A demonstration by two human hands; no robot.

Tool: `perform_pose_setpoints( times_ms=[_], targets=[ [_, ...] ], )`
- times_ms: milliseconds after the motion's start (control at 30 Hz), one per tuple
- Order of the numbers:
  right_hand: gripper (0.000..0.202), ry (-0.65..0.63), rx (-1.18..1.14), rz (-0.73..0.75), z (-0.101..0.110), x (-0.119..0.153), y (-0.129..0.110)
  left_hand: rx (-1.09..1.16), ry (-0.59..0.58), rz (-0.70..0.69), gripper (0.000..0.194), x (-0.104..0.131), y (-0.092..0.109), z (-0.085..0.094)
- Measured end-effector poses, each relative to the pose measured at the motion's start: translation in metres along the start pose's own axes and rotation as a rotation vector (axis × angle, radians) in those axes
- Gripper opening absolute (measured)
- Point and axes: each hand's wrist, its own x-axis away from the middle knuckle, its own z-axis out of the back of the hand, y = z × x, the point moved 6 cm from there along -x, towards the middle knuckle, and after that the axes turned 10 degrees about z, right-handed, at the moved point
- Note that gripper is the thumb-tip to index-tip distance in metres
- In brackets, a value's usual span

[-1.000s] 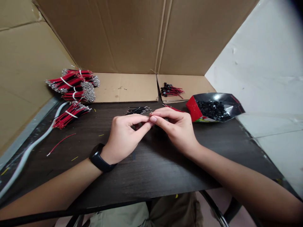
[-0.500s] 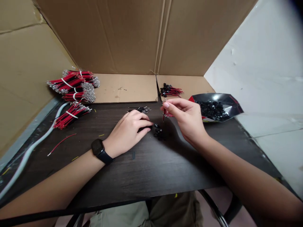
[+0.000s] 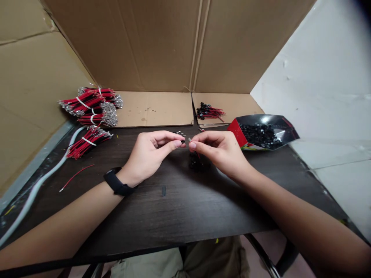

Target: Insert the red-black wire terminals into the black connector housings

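Observation:
Pinched between the thumb and fingers of my left hand (image 3: 153, 152) is a small black connector housing (image 3: 182, 141). My right hand (image 3: 222, 148) grips a red wire by its crimped end, and the metal terminal (image 3: 189, 139) pokes out toward the housing. A narrow gap separates the two parts. On the dark table just below the fingertips lies a small pile of black housings (image 3: 195, 161). Loose wires with metal ends (image 3: 180, 133) show partly behind my left fingers, the remainder hidden.
Banded bundles of red and black wires (image 3: 89, 141) are stacked at the left, near a thick white cable (image 3: 43, 179). One red wire (image 3: 75, 177) lies apart. Wires with black housings (image 3: 209, 112) rest on cardboard at the back. A box of black housings (image 3: 236, 133) stands right.
My left hand has come up from the housing pile with one housing. My right hand has moved left and lower with the wire, bringing both sets of fingertips close together.

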Motion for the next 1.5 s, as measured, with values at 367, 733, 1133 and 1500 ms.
perform_pose_setpoints(
  times_ms=[367,733,1133,1500],
  targets=[
    [0.016,-0.082,0.105,0.007,-0.0024,-0.0015,0.0005,-0.032,0.015,-0.018,0.019,-0.0002,0.0018,0.0],
    [0.014,-0.098,0.152,0.031,-0.0025,-0.0017,0.0046,-0.046,-0.003,0.084,0.024,0.0005,0.0015,-0.0002],
    [0.016,-0.122,0.23,0.075,-0.0053,-0.0003,0.004,-0.042,-0.057,0.087,0.022,-0.0004,0.0017,-0.0053],
    [0.013,-0.148,0.265,0.091,-0.007,0.0013,0.0047,-0.151,-0.035,-0.003,0.019,0.0007,0.0018,-0.0038]
  ],
)
